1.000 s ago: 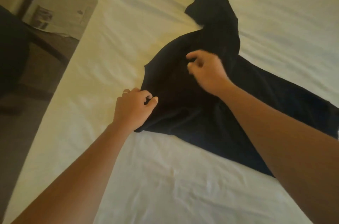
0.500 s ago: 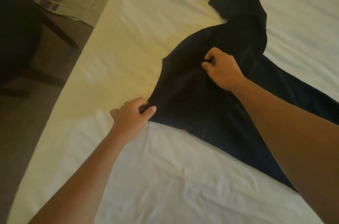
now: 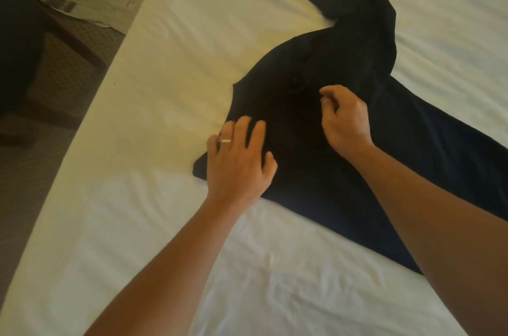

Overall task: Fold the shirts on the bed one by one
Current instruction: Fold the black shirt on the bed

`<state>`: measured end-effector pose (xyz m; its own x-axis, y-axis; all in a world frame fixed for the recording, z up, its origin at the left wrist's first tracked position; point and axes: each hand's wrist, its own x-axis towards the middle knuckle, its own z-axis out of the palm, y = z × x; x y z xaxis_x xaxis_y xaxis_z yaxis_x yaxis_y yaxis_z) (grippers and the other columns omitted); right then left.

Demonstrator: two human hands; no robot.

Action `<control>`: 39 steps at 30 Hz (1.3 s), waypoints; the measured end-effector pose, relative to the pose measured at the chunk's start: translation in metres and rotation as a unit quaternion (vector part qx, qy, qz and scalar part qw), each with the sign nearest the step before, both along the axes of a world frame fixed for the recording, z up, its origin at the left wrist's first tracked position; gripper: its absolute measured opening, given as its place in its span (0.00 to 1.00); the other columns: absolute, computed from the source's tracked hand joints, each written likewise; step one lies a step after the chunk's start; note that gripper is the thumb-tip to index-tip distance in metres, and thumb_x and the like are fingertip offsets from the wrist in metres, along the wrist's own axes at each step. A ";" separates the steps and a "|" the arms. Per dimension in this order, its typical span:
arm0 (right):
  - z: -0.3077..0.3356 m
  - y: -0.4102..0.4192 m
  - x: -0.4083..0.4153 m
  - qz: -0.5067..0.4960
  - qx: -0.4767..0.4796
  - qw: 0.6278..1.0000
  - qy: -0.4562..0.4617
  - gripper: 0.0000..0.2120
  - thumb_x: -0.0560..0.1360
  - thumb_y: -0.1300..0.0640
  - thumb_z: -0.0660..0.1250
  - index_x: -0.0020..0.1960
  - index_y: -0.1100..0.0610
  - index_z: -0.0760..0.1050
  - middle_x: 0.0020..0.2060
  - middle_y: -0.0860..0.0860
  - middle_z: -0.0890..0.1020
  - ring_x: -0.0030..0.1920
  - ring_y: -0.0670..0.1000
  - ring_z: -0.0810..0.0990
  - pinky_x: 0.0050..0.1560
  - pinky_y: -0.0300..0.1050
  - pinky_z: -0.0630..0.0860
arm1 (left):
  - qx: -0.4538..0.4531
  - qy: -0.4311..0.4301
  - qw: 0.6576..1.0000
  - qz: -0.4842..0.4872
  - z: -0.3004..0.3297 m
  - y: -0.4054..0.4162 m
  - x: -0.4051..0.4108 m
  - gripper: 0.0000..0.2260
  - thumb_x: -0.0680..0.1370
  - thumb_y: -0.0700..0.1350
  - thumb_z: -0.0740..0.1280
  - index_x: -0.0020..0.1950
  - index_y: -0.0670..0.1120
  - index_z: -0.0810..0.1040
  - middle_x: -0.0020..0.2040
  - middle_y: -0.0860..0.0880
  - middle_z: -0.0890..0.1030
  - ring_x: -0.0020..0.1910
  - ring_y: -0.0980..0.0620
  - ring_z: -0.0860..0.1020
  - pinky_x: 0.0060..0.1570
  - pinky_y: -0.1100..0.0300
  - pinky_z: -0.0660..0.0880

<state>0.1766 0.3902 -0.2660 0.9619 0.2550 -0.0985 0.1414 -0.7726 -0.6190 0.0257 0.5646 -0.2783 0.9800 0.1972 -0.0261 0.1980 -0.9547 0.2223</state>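
Head view: the black shirt lies spread on the white bed. The left hand rests flat on its corner, fingers spread wide. The right hand hovers over the fabric, fingers loosely curled, gripping nothing visible.

black shirt, white bed sheet
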 end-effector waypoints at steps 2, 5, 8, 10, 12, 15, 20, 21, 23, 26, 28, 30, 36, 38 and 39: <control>0.003 -0.001 0.013 0.033 -0.047 0.997 0.051 0.16 0.85 0.56 0.58 0.72 0.51 0.71 0.46 0.46 0.80 0.39 0.45 0.79 0.43 0.43 0.80 | 0.001 0.060 0.997 -0.038 -0.011 -0.001 0.010 0.29 0.81 0.60 0.57 0.78 0.47 0.66 0.77 0.41 0.68 0.75 0.37 0.68 0.66 0.40 0.70; 0.006 0.007 0.041 0.115 -0.139 0.981 0.067 0.21 0.85 0.54 0.56 0.77 0.44 0.61 0.54 0.53 0.80 0.44 0.52 0.81 0.48 0.53 0.81 | 0.007 0.108 0.993 -0.056 -0.031 0.013 0.010 0.33 0.82 0.65 0.48 0.83 0.49 0.55 0.83 0.44 0.56 0.80 0.40 0.58 0.72 0.40 0.64; 0.010 0.019 0.068 0.181 -0.242 0.949 0.090 0.26 0.84 0.54 0.58 0.79 0.40 0.55 0.61 0.57 0.78 0.53 0.59 0.80 0.53 0.54 0.78 | 0.006 0.098 0.993 -0.060 -0.044 0.018 0.002 0.34 0.82 0.67 0.46 0.84 0.49 0.52 0.84 0.45 0.52 0.81 0.41 0.55 0.75 0.41 0.61; 0.012 0.025 0.079 0.206 -0.287 0.931 0.091 0.23 0.84 0.53 0.59 0.77 0.41 0.59 0.62 0.57 0.77 0.55 0.60 0.79 0.52 0.54 0.75 | 0.000 0.090 0.994 -0.055 -0.046 0.017 0.000 0.34 0.83 0.67 0.47 0.84 0.49 0.52 0.84 0.45 0.52 0.82 0.42 0.54 0.75 0.41 0.60; 0.016 0.029 0.087 0.211 -0.283 0.932 0.081 0.15 0.83 0.52 0.61 0.69 0.45 0.68 0.55 0.55 0.78 0.49 0.57 0.77 0.47 0.51 0.72 | -0.002 0.086 0.995 -0.055 -0.049 0.018 0.000 0.34 0.83 0.66 0.48 0.84 0.48 0.52 0.84 0.45 0.52 0.82 0.42 0.54 0.75 0.41 0.60; 0.019 0.030 0.100 0.218 -0.274 0.934 0.067 0.06 0.81 0.53 0.64 0.57 0.49 0.74 0.47 0.52 0.77 0.47 0.56 0.75 0.45 0.49 0.69 | 0.000 0.085 0.995 -0.059 -0.052 0.019 -0.001 0.34 0.83 0.67 0.48 0.84 0.49 0.52 0.84 0.45 0.51 0.82 0.42 0.54 0.76 0.41 0.60; 0.004 0.017 0.108 0.017 -0.145 0.989 0.010 0.03 0.79 0.59 0.66 0.51 0.53 0.77 0.50 0.50 0.77 0.44 0.46 0.72 0.41 0.32 0.65 | -0.004 0.075 0.996 -0.053 -0.057 0.019 0.000 0.34 0.83 0.67 0.48 0.84 0.48 0.53 0.84 0.45 0.53 0.82 0.42 0.55 0.76 0.42 0.59; 0.000 0.015 0.103 -0.024 -0.121 0.992 0.008 0.04 0.80 0.59 0.65 0.53 0.55 0.77 0.50 0.50 0.77 0.43 0.44 0.71 0.41 0.31 0.66 | -0.006 0.074 0.996 -0.052 -0.057 0.019 0.000 0.34 0.83 0.67 0.48 0.84 0.48 0.53 0.84 0.45 0.53 0.82 0.42 0.54 0.76 0.42 0.59; -0.009 0.015 0.087 -0.045 -0.107 0.993 0.003 0.08 0.81 0.59 0.63 0.59 0.56 0.77 0.53 0.51 0.78 0.47 0.46 0.76 0.48 0.36 0.74 | -0.006 0.073 0.996 -0.053 -0.059 0.019 0.000 0.34 0.83 0.66 0.48 0.84 0.48 0.52 0.84 0.45 0.52 0.82 0.42 0.53 0.76 0.43 0.59; -0.016 0.015 0.051 0.027 -0.150 0.984 -0.089 0.19 0.82 0.51 0.60 0.71 0.54 0.71 0.69 0.54 0.73 0.68 0.57 0.72 0.66 0.53 0.73 | -0.004 0.071 0.996 -0.052 -0.059 0.018 -0.001 0.34 0.83 0.66 0.49 0.84 0.47 0.52 0.84 0.44 0.52 0.82 0.42 0.53 0.76 0.43 0.59; -0.019 0.014 0.012 0.095 -0.189 0.969 -0.123 0.24 0.83 0.45 0.57 0.76 0.52 0.66 0.77 0.54 0.64 0.76 0.58 0.63 0.72 0.58 0.64 | 0.001 0.069 0.996 -0.052 -0.060 0.019 -0.001 0.34 0.83 0.66 0.49 0.84 0.47 0.53 0.84 0.44 0.53 0.82 0.42 0.53 0.76 0.43 0.59; -0.027 0.006 -0.024 0.186 -0.232 0.950 -0.099 0.28 0.83 0.40 0.52 0.79 0.50 0.60 0.81 0.53 0.56 0.80 0.58 0.55 0.75 0.58 0.57 | 0.005 0.063 0.997 -0.051 -0.061 0.019 -0.001 0.34 0.83 0.66 0.49 0.83 0.47 0.54 0.84 0.44 0.53 0.82 0.43 0.53 0.76 0.43 0.59; -0.056 -0.028 -0.019 0.105 -0.345 0.933 -0.015 0.35 0.81 0.31 0.40 0.82 0.47 0.41 0.82 0.50 0.40 0.81 0.52 0.42 0.79 0.61 0.44 | 0.018 0.060 0.996 -0.056 -0.064 0.019 -0.001 0.34 0.83 0.66 0.48 0.84 0.48 0.51 0.84 0.45 0.51 0.82 0.43 0.52 0.76 0.44 0.56; -0.055 -0.027 -0.020 0.093 -0.348 0.933 -0.019 0.36 0.81 0.31 0.40 0.82 0.48 0.41 0.82 0.51 0.39 0.81 0.53 0.41 0.79 0.62 0.43 | 0.023 0.062 0.996 -0.058 -0.063 0.020 0.000 0.34 0.83 0.66 0.48 0.84 0.48 0.51 0.84 0.45 0.52 0.82 0.43 0.52 0.76 0.44 0.56; -0.051 -0.024 -0.023 0.080 -0.341 0.936 -0.022 0.36 0.81 0.31 0.41 0.82 0.48 0.42 0.82 0.51 0.39 0.81 0.54 0.40 0.79 0.62 0.43 | 0.025 0.064 0.996 -0.059 -0.062 0.020 0.000 0.34 0.83 0.66 0.48 0.84 0.48 0.51 0.84 0.45 0.52 0.82 0.43 0.52 0.76 0.44 0.56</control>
<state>0.1534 0.3660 -0.3173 0.9238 0.2876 -0.2525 0.3023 -0.9530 0.0204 0.0256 0.5850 -0.3405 0.9857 0.0856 -0.1449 0.1079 -0.9823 0.1534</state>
